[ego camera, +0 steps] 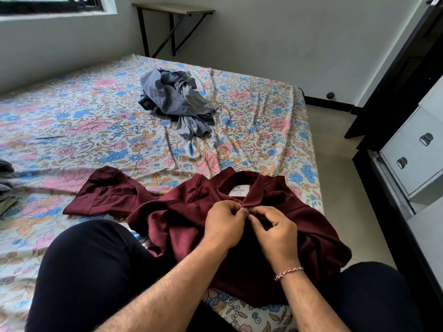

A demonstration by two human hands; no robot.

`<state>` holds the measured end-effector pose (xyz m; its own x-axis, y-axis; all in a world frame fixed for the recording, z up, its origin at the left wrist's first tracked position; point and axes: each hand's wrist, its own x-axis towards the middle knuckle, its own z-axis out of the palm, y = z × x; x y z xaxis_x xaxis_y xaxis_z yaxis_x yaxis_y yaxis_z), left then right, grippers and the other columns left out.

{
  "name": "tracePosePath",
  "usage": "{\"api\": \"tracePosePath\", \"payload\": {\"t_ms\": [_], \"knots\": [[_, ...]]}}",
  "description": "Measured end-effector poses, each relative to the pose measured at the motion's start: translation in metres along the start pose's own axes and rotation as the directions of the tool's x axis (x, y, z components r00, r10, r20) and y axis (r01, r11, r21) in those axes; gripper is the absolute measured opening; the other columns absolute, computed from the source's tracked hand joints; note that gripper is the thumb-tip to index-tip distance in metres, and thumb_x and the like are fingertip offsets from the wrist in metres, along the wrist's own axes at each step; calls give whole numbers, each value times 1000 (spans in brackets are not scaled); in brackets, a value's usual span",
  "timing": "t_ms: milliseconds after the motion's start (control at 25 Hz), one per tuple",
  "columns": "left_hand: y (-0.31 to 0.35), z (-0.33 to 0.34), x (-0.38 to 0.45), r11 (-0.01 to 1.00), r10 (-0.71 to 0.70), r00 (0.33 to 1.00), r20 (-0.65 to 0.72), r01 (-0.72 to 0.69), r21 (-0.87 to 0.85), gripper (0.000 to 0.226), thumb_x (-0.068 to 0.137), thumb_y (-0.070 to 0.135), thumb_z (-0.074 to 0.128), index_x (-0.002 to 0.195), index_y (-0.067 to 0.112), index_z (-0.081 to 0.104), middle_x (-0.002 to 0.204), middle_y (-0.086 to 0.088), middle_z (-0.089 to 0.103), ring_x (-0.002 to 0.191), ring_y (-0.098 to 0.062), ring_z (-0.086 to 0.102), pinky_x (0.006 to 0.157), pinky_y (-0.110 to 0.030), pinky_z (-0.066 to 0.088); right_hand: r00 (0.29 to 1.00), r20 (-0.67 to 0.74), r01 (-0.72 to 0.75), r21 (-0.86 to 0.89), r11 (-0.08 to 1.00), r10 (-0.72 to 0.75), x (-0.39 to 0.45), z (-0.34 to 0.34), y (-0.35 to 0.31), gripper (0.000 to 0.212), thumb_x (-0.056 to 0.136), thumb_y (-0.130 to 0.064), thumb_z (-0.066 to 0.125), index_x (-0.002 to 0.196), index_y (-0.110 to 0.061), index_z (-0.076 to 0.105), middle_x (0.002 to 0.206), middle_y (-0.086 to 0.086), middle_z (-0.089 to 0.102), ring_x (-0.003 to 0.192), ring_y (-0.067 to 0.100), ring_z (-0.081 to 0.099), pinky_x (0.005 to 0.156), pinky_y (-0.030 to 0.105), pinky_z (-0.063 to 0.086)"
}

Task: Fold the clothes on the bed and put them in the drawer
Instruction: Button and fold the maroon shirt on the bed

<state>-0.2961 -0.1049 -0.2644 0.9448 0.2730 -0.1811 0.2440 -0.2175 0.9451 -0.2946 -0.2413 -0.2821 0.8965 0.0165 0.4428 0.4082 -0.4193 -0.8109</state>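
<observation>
A maroon collared shirt [182,212] lies spread on the floral bed sheet [72,116] in front of my knees, collar and white label facing me, one sleeve stretched to the left. My left hand [223,226] and my right hand [275,231] meet just below the collar, and both pinch the shirt's front edge there with fingertips together. A crumpled pile of grey and blue-patterned clothes [175,97] sits farther back near the middle of the bed. White drawers [414,152] with metal handles stand at the right, beside the bed.
Some folded grey clothes [6,185] show at the left edge of the bed. A narrow wall table [172,9] stands at the far wall. A strip of tiled floor [340,152] runs between the bed and a dark cabinet frame [383,92] at right.
</observation>
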Motion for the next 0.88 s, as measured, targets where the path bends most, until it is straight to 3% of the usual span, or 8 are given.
{"api": "tracePosePath", "payload": {"t_ms": [200, 360, 560, 720, 880], "knots": [[9, -7, -1, 929, 147, 989, -3, -137, 345, 21, 94, 35, 68, 74, 30, 69, 72, 11, 70, 77, -9, 67, 71, -28, 48, 986, 51, 163, -171, 972, -157, 4, -8, -1, 20, 80, 1, 82, 95, -12, 80, 93, -10, 75, 89, -2, 68, 85, 11, 51], [11, -8, -4, 922, 214, 976, 32, -212, 323, 17, 91, 31, 70, 74, 28, 72, 75, 11, 74, 72, -4, 67, 68, -24, 49, 975, 73, 223, -233, 947, -211, 5, -11, 2, 22, 82, 1, 78, 101, -10, 78, 96, -4, 73, 87, 6, 68, 83, 19, 54], [13, -8, -6, 940, 210, 978, 4, -203, 276, 19, 84, 28, 74, 67, 24, 71, 63, 10, 70, 61, -4, 65, 59, -20, 49, 967, 55, 250, -377, 892, -248, 1, -4, 3, 18, 84, -20, 65, 97, -11, 75, 83, 0, 66, 67, 19, 65, 61, 30, 52], [14, -7, -7, 958, 215, 977, -1, -211, 192, 23, 84, 28, 75, 63, 28, 66, 62, 13, 68, 58, 0, 61, 61, -22, 49, 966, 43, 253, -392, 885, -257, 8, -6, 0, 20, 87, -28, 58, 86, -13, 71, 80, -2, 64, 63, 20, 62, 56, 35, 52], [18, -7, -13, 925, 264, 964, 24, -260, 278, 19, 83, 30, 73, 65, 26, 68, 65, 11, 69, 63, -4, 65, 63, -24, 52, 957, 61, 271, -534, 801, -283, 8, -9, -5, 15, 82, -29, 56, 74, -16, 58, 70, -4, 54, 58, 21, 54, 47, 33, 42]]}}
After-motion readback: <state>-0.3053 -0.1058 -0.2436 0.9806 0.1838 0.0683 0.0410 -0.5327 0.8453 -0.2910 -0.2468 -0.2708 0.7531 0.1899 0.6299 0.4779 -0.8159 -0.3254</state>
